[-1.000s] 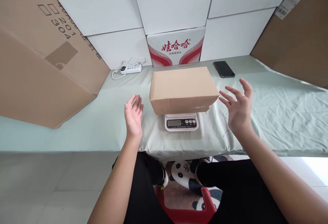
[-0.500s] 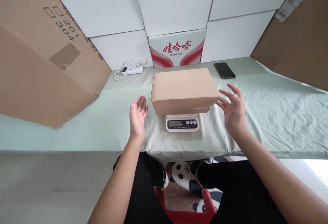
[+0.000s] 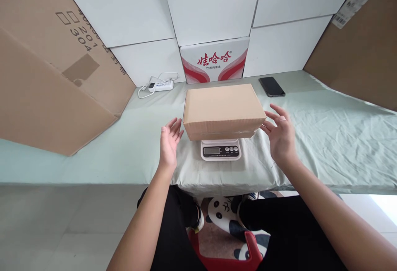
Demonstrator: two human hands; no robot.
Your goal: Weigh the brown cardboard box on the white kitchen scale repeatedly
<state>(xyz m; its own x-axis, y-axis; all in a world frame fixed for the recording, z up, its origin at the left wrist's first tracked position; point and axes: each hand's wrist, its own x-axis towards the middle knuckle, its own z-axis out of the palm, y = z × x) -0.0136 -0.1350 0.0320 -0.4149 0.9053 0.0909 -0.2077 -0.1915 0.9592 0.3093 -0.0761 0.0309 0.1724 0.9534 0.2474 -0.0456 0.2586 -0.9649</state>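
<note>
A closed brown cardboard box [image 3: 225,105] rests on a small white digital kitchen scale [image 3: 221,151] and hides most of its platform. The scale's display and buttons show in front of the box; I cannot make out any reading. Just left of the box, my left hand [image 3: 169,145] is raised with its fingers apart and nothing in it. On the other side my right hand [image 3: 281,136] is open, fingers spread, close to the box's right front corner. Whether its fingertips touch the box I cannot tell.
A black phone [image 3: 271,86] lies behind my right hand. A white device with a cable [image 3: 161,85] is at the back left. White boxes and a red-and-white printed carton [image 3: 214,60] line the back. Large cardboard cartons [image 3: 80,97] flank the green cloth [image 3: 124,159].
Both hands have moved slightly inward, nearer to the sides of the cardboard box. The box and scale stay in place.
</note>
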